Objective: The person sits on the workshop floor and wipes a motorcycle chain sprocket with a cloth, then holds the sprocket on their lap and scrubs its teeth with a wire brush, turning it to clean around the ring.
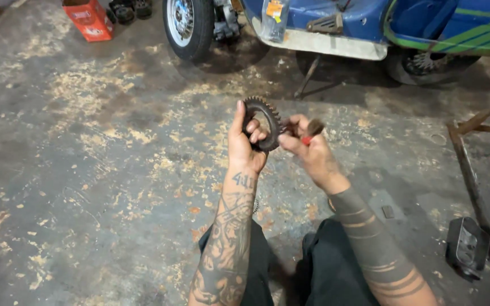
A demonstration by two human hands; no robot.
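Note:
A dark toothed gear ring is held upright in front of me, above the stained concrete floor. My left hand grips it, thumb along the left side and fingers curled through its opening. My right hand is closed on a small brush with a red handle, whose bristles are blurred and sit right beside the ring's right edge. Both forearms are tattooed and reach up from my dark trousers at the bottom of the view.
A blue and green scooter body on a stand and a wheel stand at the back. A red box lies at the far left. A rusty metal frame and a black part are at the right.

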